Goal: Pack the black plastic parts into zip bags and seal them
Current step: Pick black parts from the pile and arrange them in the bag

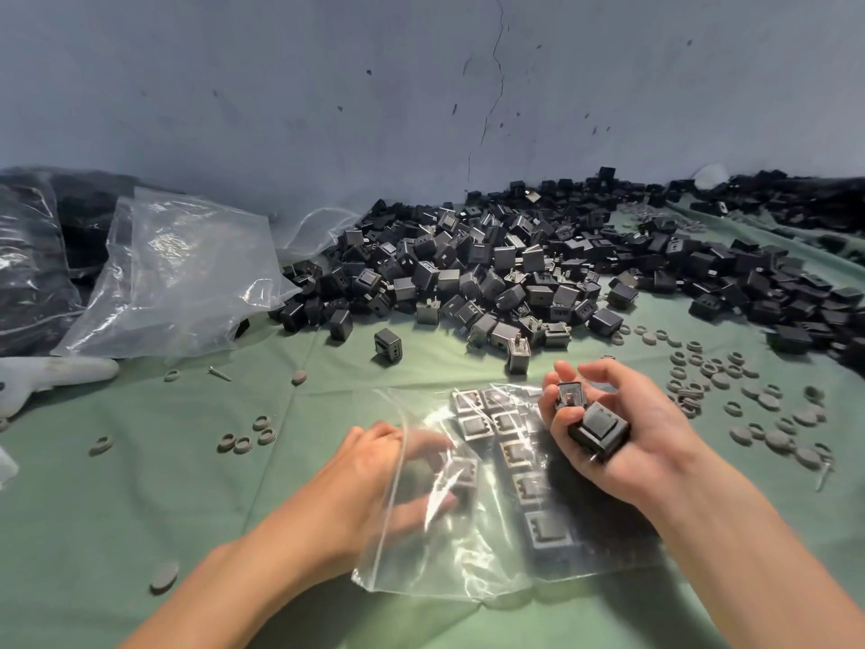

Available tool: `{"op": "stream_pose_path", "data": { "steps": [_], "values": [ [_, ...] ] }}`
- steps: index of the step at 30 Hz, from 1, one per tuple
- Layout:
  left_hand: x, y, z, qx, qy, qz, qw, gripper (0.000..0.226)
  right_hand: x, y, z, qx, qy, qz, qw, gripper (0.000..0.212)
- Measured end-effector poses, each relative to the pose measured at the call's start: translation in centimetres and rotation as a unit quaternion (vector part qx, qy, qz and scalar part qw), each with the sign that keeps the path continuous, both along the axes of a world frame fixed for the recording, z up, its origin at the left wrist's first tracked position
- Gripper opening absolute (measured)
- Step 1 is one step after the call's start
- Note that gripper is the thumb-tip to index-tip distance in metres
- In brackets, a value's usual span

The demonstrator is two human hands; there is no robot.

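Note:
A clear zip bag (472, 555) lies on the green cloth in front of me with several black plastic parts (515, 454) lined up inside it. My left hand (374, 480) reaches into the bag's open left side and holds one part (461, 473) there. My right hand (618, 428) hovers over the bag's right edge, gripping two black parts (594, 423) in its curled fingers. A big heap of loose black parts (515, 264) covers the cloth behind the bag.
Small grey round caps (730, 391) are scattered to the right and on the left (245, 437). Empty clear bags (187, 274) and filled dark bags (28, 255) sit at the left. A white tool (51, 374) lies at the left edge. A blue wall stands behind.

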State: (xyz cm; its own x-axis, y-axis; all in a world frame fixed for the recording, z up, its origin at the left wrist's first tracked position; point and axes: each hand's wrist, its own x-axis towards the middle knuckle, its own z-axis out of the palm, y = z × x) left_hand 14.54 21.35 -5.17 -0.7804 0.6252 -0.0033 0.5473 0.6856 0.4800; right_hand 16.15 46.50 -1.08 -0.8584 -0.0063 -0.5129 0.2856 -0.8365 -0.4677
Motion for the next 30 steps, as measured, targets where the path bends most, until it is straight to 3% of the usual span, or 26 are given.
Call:
{"op": "stream_pose_path", "data": {
  "steps": [4,6,8,14,16,18,22,24,27,30],
  "values": [
    [1.0,-1.3,0.1,0.033,-0.113,0.079,0.990,0.116,-0.1,0.3,0.1,-0.002,0.001,-0.004,1.000,0.022],
    [1.3,-1.7,-0.1,0.052,-0.127,0.094,0.986,0.122,-0.2,0.4,0.2,-0.006,0.002,-0.006,1.000,0.022],
    [1.6,-2.1,-0.4,0.041,-0.105,0.090,0.990,0.112,-0.1,0.5,0.3,-0.014,0.009,-0.004,1.000,0.020],
    [-0.2,-2.1,-2.3,0.042,-0.022,0.064,0.997,0.041,0.2,0.4,0.3,-0.009,0.015,-0.007,1.000,0.022],
    [-0.5,-0.9,-2.8,0.059,-0.015,0.088,0.994,0.041,0.3,0.3,0.2,-0.008,0.012,-0.007,1.000,0.022],
    [-0.9,-0.2,-2.9,0.067,0.039,0.105,0.991,0.058,0.3,0.1,0.2,-0.009,0.007,-0.007,1.000,0.021],
    [-1.7,-0.1,-2.5,0.089,0.022,-0.005,0.996,0.034,0.3,-0.1,0.2,-0.003,0.003,-0.005,1.000,0.019],
    [-1.9,0.0,-2.7,0.095,0.055,-0.007,0.994,0.031,0.4,-0.2,0.1,0.000,0.003,-0.003,1.000,0.020],
    [-1.0,1.1,-2.7,0.173,0.020,0.021,0.984,0.024,0.3,-0.2,0.0,0.003,-0.003,-0.005,1.000,0.019],
    [-0.4,2.4,-2.5,0.225,0.049,0.051,0.972,0.015,0.3,-0.2,-0.2,0.007,-0.006,-0.005,1.000,0.015]
  ]
}}
